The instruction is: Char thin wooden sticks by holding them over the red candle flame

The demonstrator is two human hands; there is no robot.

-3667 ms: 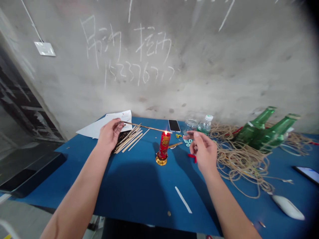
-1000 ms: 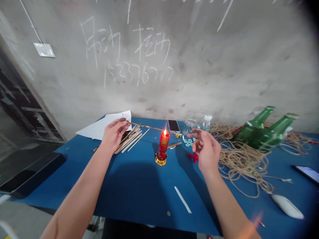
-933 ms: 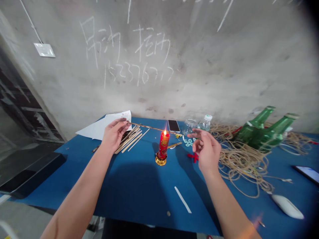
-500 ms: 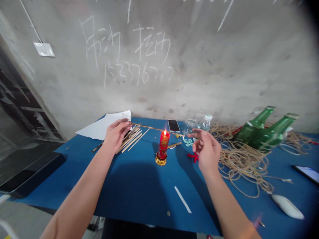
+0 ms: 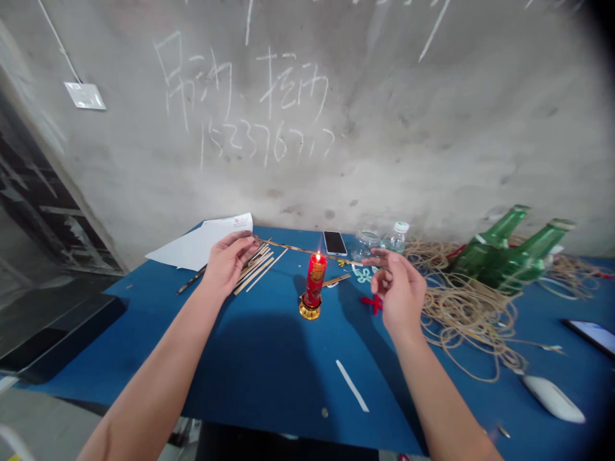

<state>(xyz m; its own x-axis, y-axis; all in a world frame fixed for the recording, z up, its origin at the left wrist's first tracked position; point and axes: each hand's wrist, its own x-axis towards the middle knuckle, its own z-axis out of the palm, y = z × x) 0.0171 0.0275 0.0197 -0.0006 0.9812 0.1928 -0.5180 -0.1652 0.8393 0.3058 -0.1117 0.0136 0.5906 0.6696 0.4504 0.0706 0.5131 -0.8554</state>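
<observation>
A thin, scorched brown bamboo strip (image 5: 288, 246) stretches nearly level between my hands, its middle just above or behind the flame of a lit red candle (image 5: 316, 278) on a gold base. My left hand (image 5: 230, 259) pinches the strip's left end between thumb and fingers. At its right end, the fingertips of my right hand (image 5: 398, 285) close on the tip, though the exact contact is small and hard to see. Below my left hand lie several pale bamboo strips (image 5: 259, 266). A red knotted cord piece (image 5: 372, 303) rests beside my right hand.
On the blue table (image 5: 269, 358) lie white paper (image 5: 192, 246), a phone (image 5: 335, 242) and tangled twine (image 5: 471, 314). Green bottles (image 5: 519, 256) lean at the right, beyond a white mouse-shaped object (image 5: 553, 398). Glass jars (image 5: 368, 243) stand near the wall.
My left hand has shifted slightly right, and the bamboo strip has slid right with it, so its tip now reaches my right fingertips. The right hand has stayed almost still.
</observation>
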